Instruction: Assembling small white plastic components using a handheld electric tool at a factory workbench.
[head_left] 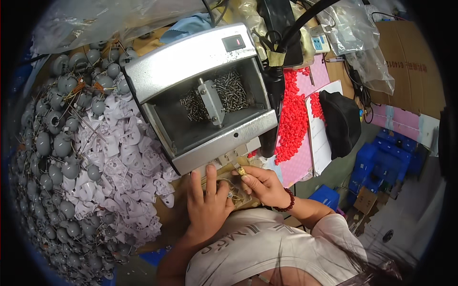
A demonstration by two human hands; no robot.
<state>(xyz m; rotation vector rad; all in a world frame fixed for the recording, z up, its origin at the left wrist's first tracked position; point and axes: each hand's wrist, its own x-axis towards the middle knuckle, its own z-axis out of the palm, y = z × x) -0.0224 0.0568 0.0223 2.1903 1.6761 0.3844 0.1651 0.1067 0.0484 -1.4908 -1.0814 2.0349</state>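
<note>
A silver screw feeder [188, 50] stands before me, with many small screws [232, 90] in its open tray. At the feeder's front edge is a small metal outlet rail [234, 156]. My right hand [261, 185] is closed, thumb and forefinger pinching a small brass-coloured piece [242, 170] just below that rail. I cannot make out its exact kind. Flat and spread, my left hand [209, 202] reaches the feeder's lower edge with its fingertips. Beside its thumb lies a small pale part with thin wires [230, 194], partly hidden; whether the hand touches it I cannot tell.
Heaped at left are white plastic parts [126, 162] and grey round housings with wires [62, 143]. Right of the feeder lie red plastic pieces [290, 128], a paper sheet [322, 148] and a black cloth item [341, 124]. Blue crates [381, 157] and a cardboard box [405, 62] stand farther right.
</note>
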